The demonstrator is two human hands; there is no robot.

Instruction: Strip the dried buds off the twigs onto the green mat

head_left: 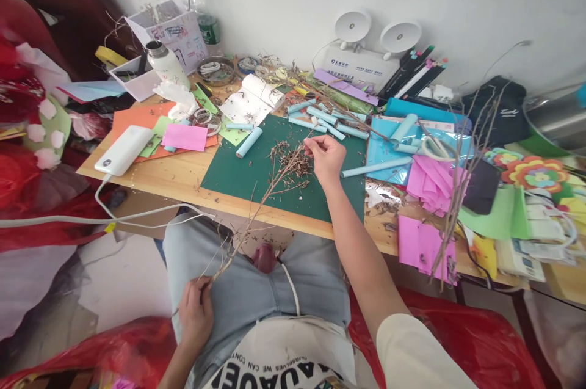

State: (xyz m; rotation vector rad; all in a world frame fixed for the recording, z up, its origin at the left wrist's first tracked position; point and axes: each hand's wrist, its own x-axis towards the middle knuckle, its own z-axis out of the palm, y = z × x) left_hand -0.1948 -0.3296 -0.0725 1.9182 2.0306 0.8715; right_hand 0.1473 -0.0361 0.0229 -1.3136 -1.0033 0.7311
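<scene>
A long dry branch (256, 213) with thin side twigs slants from my lap up over the green mat (229, 172). My left hand (196, 309) is closed around its thicker lower end, above my thigh. Fingers pinched, my right hand (326, 158) is at the branch's upper tip, over the mat; whether a bit of twig or leaf is between the fingertips is too small to make out. Just below that hand lies a pile of dry brown leaf bits (295, 163). Several rolled light-blue paper tubes (327, 120) lie beyond it on the mat.
A white power bank (123, 151) with a cable sits at the table's left edge, near a white bottle (167, 65). More bare branches (451, 224) stick out over pink paper (423, 245) on the right. An emergency light (354, 65) stands against the wall.
</scene>
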